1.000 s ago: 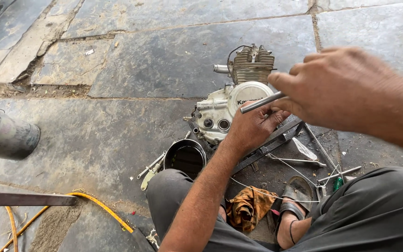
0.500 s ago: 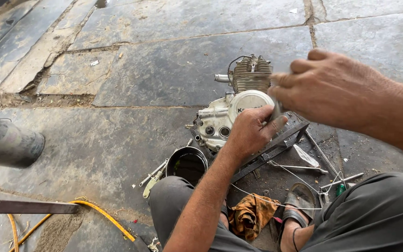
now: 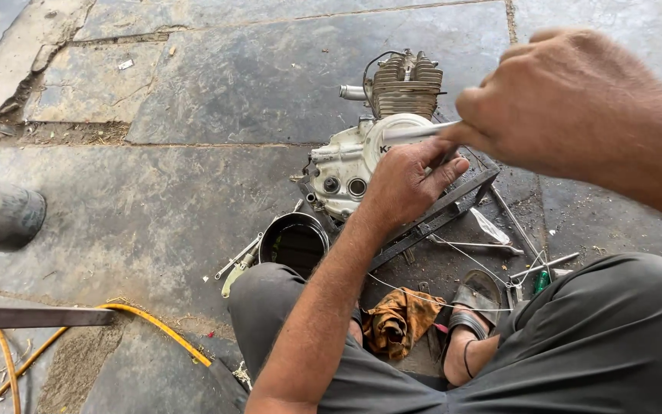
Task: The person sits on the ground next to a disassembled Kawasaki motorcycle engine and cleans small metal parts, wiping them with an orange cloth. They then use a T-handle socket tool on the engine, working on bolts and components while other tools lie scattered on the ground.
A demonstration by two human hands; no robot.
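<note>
Engine (image 3: 362,157) sits on stone floor (image 3: 155,207) before the knees. Left hand (image 3: 404,180) rests on its white cover, fingers curled. Right hand (image 3: 568,100) pinches metal rod (image 3: 415,132) above it.

Small grey-white motorcycle engine (image 3: 362,153) with finned metal cylinder sat on the dark stone-slab floor (image 3: 193,192). Left hand (image 3: 404,180) rested on the engine's round side cover. Right hand (image 3: 568,100) gripped a slim silver metal tool (image 3: 415,132), its tip over the cover. Round black tin (image 3: 294,243) stood just beside the engine; orange-brown rag (image 3: 400,322) lay near a sandalled foot (image 3: 473,307). Yellow hose (image 3: 155,326) at lower left.
</note>
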